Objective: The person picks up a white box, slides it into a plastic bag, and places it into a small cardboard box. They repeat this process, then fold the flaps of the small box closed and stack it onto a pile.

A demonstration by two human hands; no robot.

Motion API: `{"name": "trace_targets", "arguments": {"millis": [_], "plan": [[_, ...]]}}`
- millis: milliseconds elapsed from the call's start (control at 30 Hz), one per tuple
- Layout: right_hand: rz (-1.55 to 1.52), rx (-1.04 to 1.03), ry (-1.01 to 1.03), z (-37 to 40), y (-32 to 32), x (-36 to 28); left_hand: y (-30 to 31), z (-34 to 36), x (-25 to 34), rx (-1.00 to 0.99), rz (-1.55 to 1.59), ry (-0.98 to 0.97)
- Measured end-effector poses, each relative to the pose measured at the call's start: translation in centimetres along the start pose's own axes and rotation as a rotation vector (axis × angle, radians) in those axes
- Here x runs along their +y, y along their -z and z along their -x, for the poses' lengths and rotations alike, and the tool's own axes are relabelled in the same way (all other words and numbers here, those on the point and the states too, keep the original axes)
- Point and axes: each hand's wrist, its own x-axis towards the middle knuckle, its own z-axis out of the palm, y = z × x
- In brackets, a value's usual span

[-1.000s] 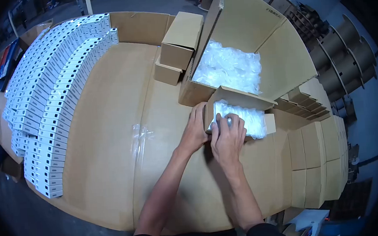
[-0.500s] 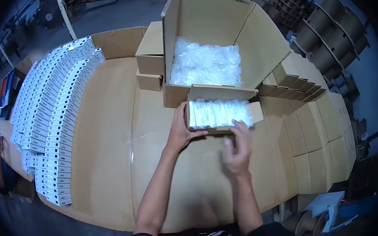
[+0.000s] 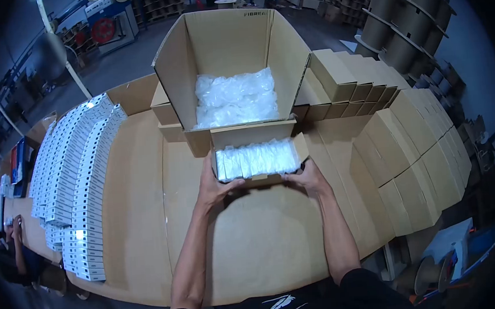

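A small open cardboard box (image 3: 256, 135) stands in front of me on the cardboard-covered table (image 3: 148, 219). It is filled with a row of clear plastic packets (image 3: 257, 159). My left hand (image 3: 214, 182) grips the box's left end, thumb over the near rim. My right hand (image 3: 308, 178) holds its right end beside the open side flap. Directly behind stands a large open carton (image 3: 228, 47) with a heap of the same plastic packets (image 3: 235, 98) in its bottom.
Long rows of small white boxes (image 3: 74, 178) cover the table's left side. Closed brown boxes (image 3: 407, 143) are stacked along the right; two more (image 3: 165, 111) sit left of the large carton. Another person's arm (image 3: 17, 245) shows at the far left. Cable reels stand behind.
My right hand left the packets and moved to the small box's right end. Both hands now hold the box squarely in front of me; my view has swung so the large carton is centred.
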Motion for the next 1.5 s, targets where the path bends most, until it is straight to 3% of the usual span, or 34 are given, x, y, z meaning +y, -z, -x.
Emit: {"name": "trace_targets", "arguments": {"millis": [67, 167, 200, 333, 433, 533, 733, 933, 1067, 1100, 1167, 1200, 1300, 1433, 1467, 1500], "plan": [[-0.054, 0.018, -0.038, 2.6, -0.4, 1.0, 0.4, 1.9, 1.6, -0.068, -0.064, 0.030], [0.301, 0.032, 0.110, 6.8, -0.8, 1.2, 0.4, 5.9, 3.2, -0.139, -0.096, 0.082], [0.198, 0.066, 0.146, 8.0, -0.8, 2.7, 0.3, 7.1, 3.7, -0.162, -0.093, 0.089], [0.652, 0.098, 0.229, 10.2, -1.1, 1.4, 0.0, 9.3, 7.7, -0.229, -0.123, 0.185], [0.708, 0.039, 0.145, 10.8, -2.2, -1.0, -0.6, 9.1, 9.2, -0.238, -0.221, 0.230], [0.676, 0.017, 0.150, 10.8, -2.5, -1.1, -1.1, 8.9, 10.4, -0.203, -0.255, 0.329], [0.625, 0.055, 0.159, 10.2, -3.2, -1.2, -1.4, 8.3, 10.4, -0.205, -0.314, 0.329], [0.730, 0.114, 0.026, 10.6, -4.8, -3.0, -2.2, 9.4, 9.9, -0.062, -0.286, 0.262], [0.790, 0.099, -0.013, 11.3, -6.1, -4.3, -2.9, 10.5, 8.5, 0.092, -0.046, 0.055], [0.797, 0.234, 0.282, 11.5, -6.4, -3.1, -3.4, 10.7, 8.0, 0.151, 0.008, -0.039], [0.471, 0.282, 0.104, 11.8, -6.7, -2.2, -3.7, 11.3, 6.7, 0.197, 0.112, -0.163], [0.355, 0.345, 0.132, 11.8, -6.8, -1.1, -4.0, 11.4, 6.9, 0.246, 0.202, -0.158], [0.344, 0.472, 0.257, 12.0, -6.9, 1.8, -3.8, 11.8, 6.0, 0.211, 0.176, -0.195], [0.218, 0.665, 0.254, 14.4, -9.9, 2.4, -3.1, 12.9, 5.9, 0.149, 0.030, -0.119], [0.096, 0.628, 0.293, 15.4, -10.8, 2.7, -3.0, 13.3, 6.0, 0.144, 0.032, -0.093], [0.241, 0.600, 0.295, 16.2, -10.9, 3.0, -2.9, 13.4, 6.1, 0.133, 0.004, -0.090]]}}
